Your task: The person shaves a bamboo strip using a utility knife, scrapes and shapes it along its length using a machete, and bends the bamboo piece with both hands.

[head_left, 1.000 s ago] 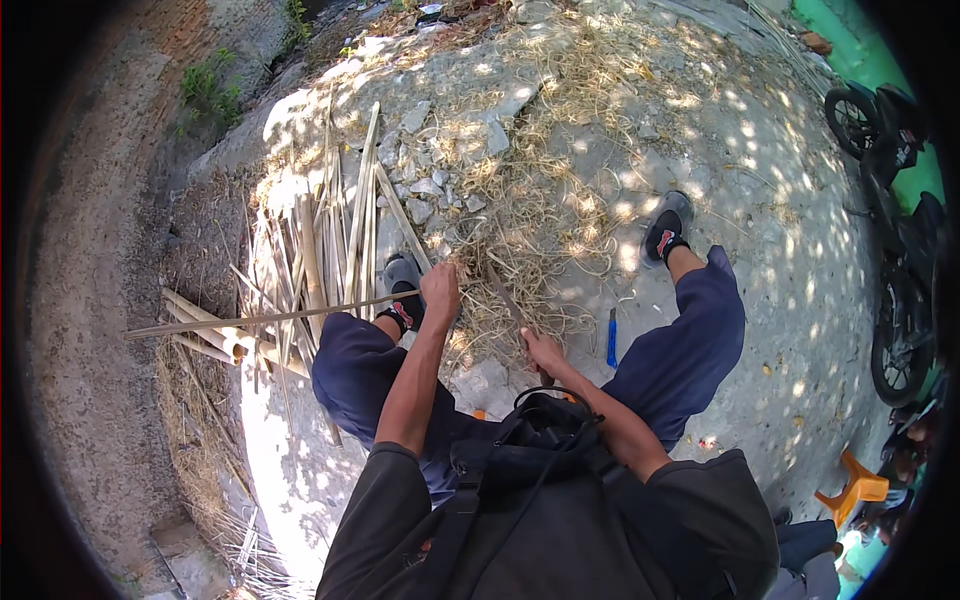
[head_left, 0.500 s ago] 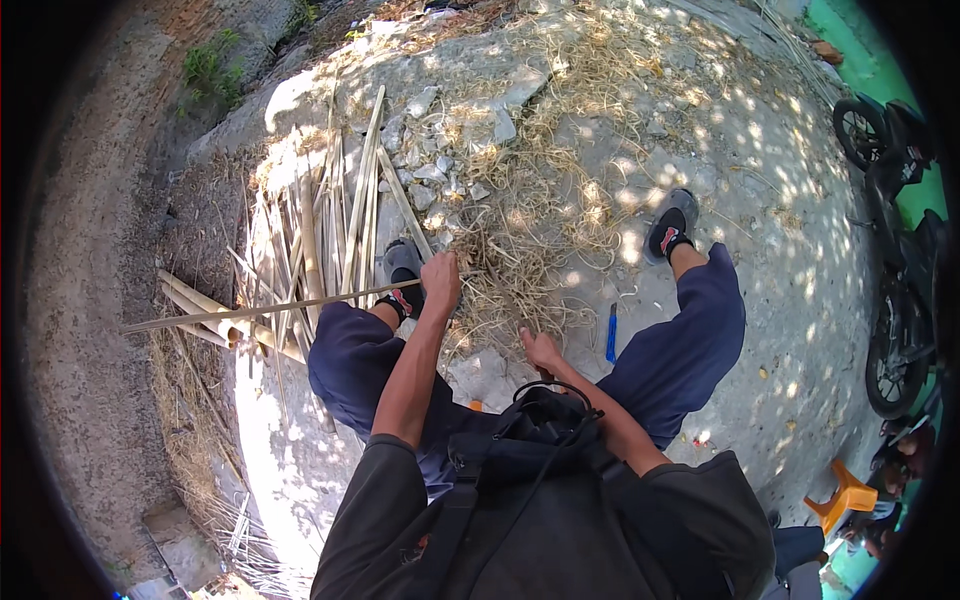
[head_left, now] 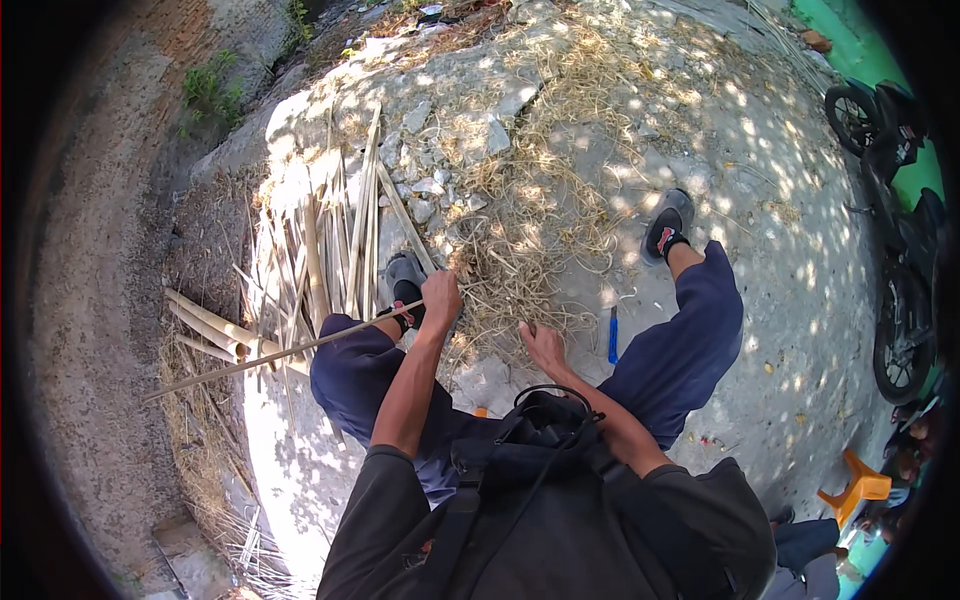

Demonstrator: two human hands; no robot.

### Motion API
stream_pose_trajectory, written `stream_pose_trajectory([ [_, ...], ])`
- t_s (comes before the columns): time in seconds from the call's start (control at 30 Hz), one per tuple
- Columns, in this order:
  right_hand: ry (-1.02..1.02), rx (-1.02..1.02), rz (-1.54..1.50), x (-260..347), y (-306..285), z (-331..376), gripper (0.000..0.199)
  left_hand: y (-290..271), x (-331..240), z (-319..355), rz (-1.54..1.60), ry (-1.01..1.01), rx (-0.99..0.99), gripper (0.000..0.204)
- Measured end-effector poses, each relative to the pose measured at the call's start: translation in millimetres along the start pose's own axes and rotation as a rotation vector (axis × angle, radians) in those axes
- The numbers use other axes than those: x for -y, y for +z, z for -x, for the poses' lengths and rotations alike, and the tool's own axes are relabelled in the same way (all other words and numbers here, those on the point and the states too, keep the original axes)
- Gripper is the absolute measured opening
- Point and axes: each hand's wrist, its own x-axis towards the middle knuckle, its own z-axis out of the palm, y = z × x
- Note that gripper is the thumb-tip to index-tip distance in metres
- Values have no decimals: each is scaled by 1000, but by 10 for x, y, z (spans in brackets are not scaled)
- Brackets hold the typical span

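A long thin bamboo strip (head_left: 285, 350) is gripped at 1 end by the left hand (head_left: 441, 298), fingers closed around it (it stretches out leftward over the split bamboo pile (head_left: 320, 240)). The right hand (head_left: 543, 345) is laid open among dry shavings (head_left: 520, 240), near a blue-handled tool (head_left: 612, 334).
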Motion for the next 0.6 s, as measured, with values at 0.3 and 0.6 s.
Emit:
stream_pose_trajectory([
  [0.3,106,136,218,-471,190,43,65,-14,22,-60,15,-52,51,6],
  [0.6,834,744,-976,-735,179,-257,66,-92,107,-131,4,-166,219,18],
])
